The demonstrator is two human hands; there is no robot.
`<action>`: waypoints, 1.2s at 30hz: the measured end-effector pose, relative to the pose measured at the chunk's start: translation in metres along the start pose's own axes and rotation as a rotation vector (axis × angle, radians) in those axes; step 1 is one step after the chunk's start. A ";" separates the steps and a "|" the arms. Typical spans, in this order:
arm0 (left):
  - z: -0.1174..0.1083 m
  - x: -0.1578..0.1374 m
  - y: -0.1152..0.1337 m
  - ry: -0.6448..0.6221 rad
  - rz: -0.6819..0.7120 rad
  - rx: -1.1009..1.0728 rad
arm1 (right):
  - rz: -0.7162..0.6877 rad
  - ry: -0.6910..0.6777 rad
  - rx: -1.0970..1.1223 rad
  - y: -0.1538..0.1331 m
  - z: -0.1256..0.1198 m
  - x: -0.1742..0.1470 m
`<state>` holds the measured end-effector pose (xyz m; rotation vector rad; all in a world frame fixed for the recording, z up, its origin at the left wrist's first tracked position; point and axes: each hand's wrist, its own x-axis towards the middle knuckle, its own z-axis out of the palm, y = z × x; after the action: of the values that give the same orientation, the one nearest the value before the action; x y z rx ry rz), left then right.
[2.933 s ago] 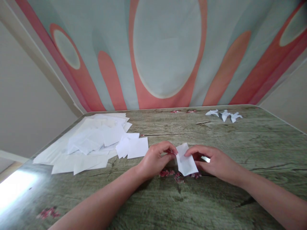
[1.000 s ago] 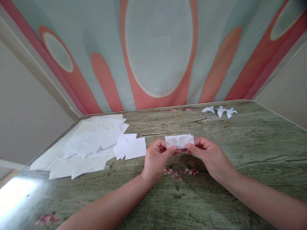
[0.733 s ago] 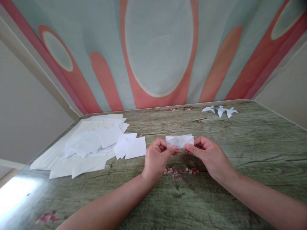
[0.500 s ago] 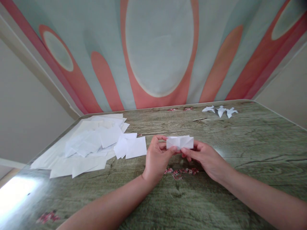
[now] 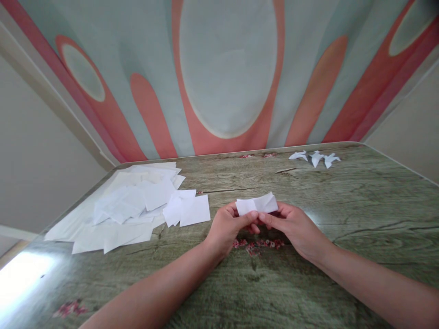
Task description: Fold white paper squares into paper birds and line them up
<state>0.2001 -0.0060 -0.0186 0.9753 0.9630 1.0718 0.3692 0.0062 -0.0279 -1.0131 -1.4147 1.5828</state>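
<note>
A small white folded paper [image 5: 255, 204] is held up above the table between my two hands. My left hand [image 5: 230, 225] pinches its lower edge near the middle, thumb in front and fingers behind. From the other side, my right hand [image 5: 291, 225] grips the same paper, its thumb close to the left thumb. A crease runs down the paper's middle, and its right half tilts upward. Most of my fingers are hidden behind the paper.
To the left lies a spread pile of white paper sheets [image 5: 126, 235], with smaller square sheets [image 5: 195, 211] at its right side. Several folded paper birds [image 5: 316, 158] stand at the back right of the wood-patterned table [image 5: 377, 219]. A patterned cloth [image 5: 228, 68] hangs behind.
My left fingers have shifted down behind the paper, and both thumbs have come closer together. The paper now bends at its centre, its right end raised.
</note>
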 end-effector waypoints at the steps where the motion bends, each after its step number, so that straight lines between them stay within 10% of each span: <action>1: 0.000 0.000 0.001 0.003 -0.004 0.016 | 0.003 0.019 -0.011 0.001 0.000 0.000; 12: -0.010 0.001 0.006 0.106 -0.029 0.054 | -0.045 0.232 0.009 0.001 -0.009 0.005; 36: -0.014 -0.003 0.009 0.121 0.078 0.454 | -0.092 0.173 -0.339 -0.008 -0.015 0.000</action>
<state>0.1840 -0.0046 -0.0134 1.3358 1.3115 1.0046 0.3828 0.0128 -0.0213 -1.2297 -1.6150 1.1810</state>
